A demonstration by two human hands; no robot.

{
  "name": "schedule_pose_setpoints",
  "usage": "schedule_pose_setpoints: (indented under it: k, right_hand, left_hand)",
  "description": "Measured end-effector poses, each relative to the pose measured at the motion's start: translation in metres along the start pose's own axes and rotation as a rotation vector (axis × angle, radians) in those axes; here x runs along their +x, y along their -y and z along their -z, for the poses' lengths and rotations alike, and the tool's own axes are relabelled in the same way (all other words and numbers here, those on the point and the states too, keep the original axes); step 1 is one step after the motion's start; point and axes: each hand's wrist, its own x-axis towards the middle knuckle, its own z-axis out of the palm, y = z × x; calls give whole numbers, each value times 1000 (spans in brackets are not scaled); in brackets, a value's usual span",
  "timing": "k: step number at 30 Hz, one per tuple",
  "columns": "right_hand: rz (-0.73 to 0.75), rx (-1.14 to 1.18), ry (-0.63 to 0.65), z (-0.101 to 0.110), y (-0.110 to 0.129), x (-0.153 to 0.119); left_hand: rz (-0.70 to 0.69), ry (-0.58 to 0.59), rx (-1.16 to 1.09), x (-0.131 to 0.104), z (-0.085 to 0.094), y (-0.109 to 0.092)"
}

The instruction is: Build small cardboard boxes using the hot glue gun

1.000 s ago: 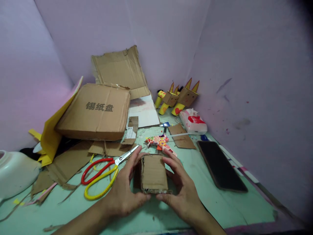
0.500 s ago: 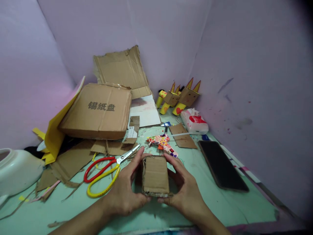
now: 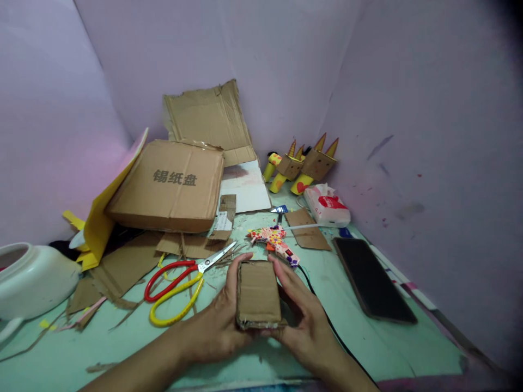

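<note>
1. Clock centred on the small cardboard box [image 3: 259, 294], twelve pointing away from the person: at nine, far out, sits a white pot [image 3: 44, 283], well apart from the work.
2. Nearer at nine lie the scissors [image 3: 175, 292], blades parted slightly and aimed towards one o'clock. Their yellow handle is near the left forearm, so a wide sweep that way could catch it.
3. The left hand [image 3: 223, 321] grips the box's left side, fingers curled around it and thumb low. Even, flat pressure would likely serve best; corrugated walls probably dent under fingertips.
4. The box is held between both hands above the bench [image 3: 408, 348], its plain panel facing up. Squaring its rough edges by feel seems wise.
5. At twelve, just beyond the fingertips, lies a patterned glue gun [image 3: 273, 239]; pushing forward may knock it.
6. The right hand [image 3: 304, 313] grips from three o'clock, fingertips at the far corner and thumb at the near edge, a gap under its palm. Matching the left hand's pressure should prevent skewing.
7. A black cord [image 3: 335, 329] passes beside the right wrist towards five.
8. The best open room lies at four, between cord and phone [image 3: 373, 277]; the bench's near edge limits six.
</note>
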Motion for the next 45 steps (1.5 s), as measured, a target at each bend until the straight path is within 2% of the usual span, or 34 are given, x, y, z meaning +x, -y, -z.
schedule_pose_setpoints:
  k: [6, 9, 14, 16, 19, 22, 24, 27, 29, 32, 37, 42, 45]
  right_hand:
    - [36, -57, 84, -2, 1, -4]
    - [40, -84, 143, -4, 1, -5]
    - [2, -53, 182, -6, 2, -5]
    - [0, -22, 179, -6, 2, -4]
    - [-11, 38, 138, -6, 2, -4]
    - [-88, 146, 96, -8, 3, -5]
    - [-110, 185, 30, -10, 5, -7]
    - [-46, 69, -153, -10, 9, -6]
    - [12, -16, -208, -9, 12, -4]
    - [46, -28, -172, -6, 15, 0]
    - [10, 29, -129, -4, 14, 3]
    - [-43, 123, -205, -8, 14, 4]
    - [-116, 121, -244, -8, 12, 8]
  left_hand:
    - [-67, -116, -37, -1, -5, 15]
    - [-69, -127, -19, -2, -5, 17]
    - [-37, -252, 28, -1, -7, 18]
    - [-31, -266, 33, -1, -7, 16]
    - [-25, -255, 17, -1, -6, 12]
    - [-18, -252, 18, -2, -5, 11]
    - [-6, -254, 19, -2, -5, 13]
    - [20, -305, -7, -2, -3, 17]
    - [39, -330, -3, -1, -1, 17]
    - [40, -315, 23, -1, 0, 15]
    - [29, -348, 41, -2, -1, 13]
    - [60, -369, -3, 0, -1, 9]
    - [60, -283, -92, 2, 5, 6]
